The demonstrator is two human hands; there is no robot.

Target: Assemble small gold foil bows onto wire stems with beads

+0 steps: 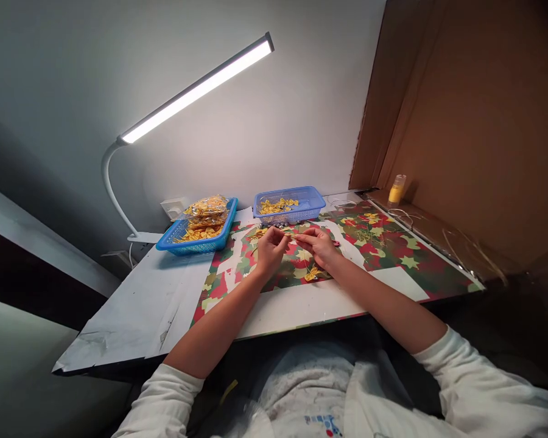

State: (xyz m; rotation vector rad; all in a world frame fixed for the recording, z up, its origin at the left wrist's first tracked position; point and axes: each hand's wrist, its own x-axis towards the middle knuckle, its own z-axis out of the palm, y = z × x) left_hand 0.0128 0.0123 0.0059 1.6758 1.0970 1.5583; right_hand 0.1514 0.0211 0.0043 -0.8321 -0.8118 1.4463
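Over the middle of the camouflage-patterned sheet, my left hand point(271, 248) and my right hand point(320, 246) meet with fingertips almost touching. Both are closed in a pinch on a small yellow piece point(291, 236), mostly hidden by the fingers; its exact kind does not show. A yellow ribbon bow point(312, 274) lies on the sheet below my right hand. More yellow pieces point(258, 233) rest just beyond my left hand. Beside my right hand, a small red-pink object point(335, 243) is partly covered.
A blue basket point(192, 246) with bagged and loose yellow bows stands left, a lilac-blue basket point(308, 213) with yellow bows behind my hands. A lit lamp point(196, 91) arches over the left. At right are thin yellow-green strands point(369, 236), a yellow-filled bottle point(396, 190) and a cardboard wall point(475, 134).
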